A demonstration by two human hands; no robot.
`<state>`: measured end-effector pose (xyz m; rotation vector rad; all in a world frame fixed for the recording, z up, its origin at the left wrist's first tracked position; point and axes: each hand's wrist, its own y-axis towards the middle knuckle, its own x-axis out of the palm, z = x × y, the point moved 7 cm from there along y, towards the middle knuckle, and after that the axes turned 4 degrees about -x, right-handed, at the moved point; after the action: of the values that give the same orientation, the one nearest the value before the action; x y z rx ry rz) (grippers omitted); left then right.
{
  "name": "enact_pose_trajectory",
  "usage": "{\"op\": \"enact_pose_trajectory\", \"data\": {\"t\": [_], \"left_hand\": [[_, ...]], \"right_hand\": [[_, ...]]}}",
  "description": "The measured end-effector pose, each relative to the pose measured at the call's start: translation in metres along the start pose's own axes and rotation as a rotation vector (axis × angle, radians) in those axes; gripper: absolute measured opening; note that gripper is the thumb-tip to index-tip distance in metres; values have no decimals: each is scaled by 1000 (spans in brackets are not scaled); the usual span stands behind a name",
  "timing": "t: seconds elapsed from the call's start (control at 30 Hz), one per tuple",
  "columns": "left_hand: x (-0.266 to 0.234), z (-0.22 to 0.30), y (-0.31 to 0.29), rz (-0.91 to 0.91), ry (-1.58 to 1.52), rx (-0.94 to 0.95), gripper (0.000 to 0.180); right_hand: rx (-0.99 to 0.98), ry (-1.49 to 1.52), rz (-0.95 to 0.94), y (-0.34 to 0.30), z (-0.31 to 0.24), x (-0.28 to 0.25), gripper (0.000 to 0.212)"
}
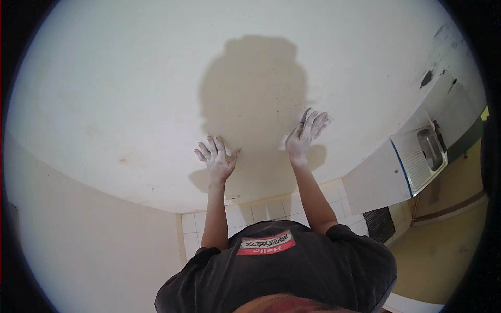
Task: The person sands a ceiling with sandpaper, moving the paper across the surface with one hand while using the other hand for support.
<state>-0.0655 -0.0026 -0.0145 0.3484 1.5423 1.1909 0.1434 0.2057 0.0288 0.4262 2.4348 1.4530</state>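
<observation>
A large off-white wall (146, 94) fills most of the head view. My left hand (216, 158), coated in white dust, rests against it with spread fingers and holds nothing that I can see. Farther right and a little higher, my right hand (307, 134) is just as dusty and presses on the wall with its fingers extended. Under those fingers is a thin grey sheet (307, 113); its dark edge sticks out beside the index finger. The hand covers the rest of it, so its exact kind is unclear.
A metal sink (430, 149) with a ribbed drainboard stands at the right. Dark marks (427, 78) stain the wall above it. White tiles (250, 214) run along the wall's foot, and a dark grate-like panel (379, 224) is below the sink. Another wall meets this one at the left.
</observation>
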Motion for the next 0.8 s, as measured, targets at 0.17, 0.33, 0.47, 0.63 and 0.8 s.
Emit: {"op": "enact_pose_trajectory", "data": {"t": [0.17,0.33,0.47,0.63,0.8], "left_hand": [[5,4,2,-22,-24,2,93],[6,-3,-1,-89,9,-18,96],[4,-2,-2,-90,-6,3,96],[6,9,3,-79,-49,15,96],[5,-2,0,-93,-91,-88,88]], "right_hand": [[-207,114,-317,-42,-68,40,60],[-688,-63,-608,-79,-75,44,62],[-336,-415,-524,-27,1,19,55],[54,270,57,11,-17,20,52],[-433,38,-463,-62,-77,33,50]]}}
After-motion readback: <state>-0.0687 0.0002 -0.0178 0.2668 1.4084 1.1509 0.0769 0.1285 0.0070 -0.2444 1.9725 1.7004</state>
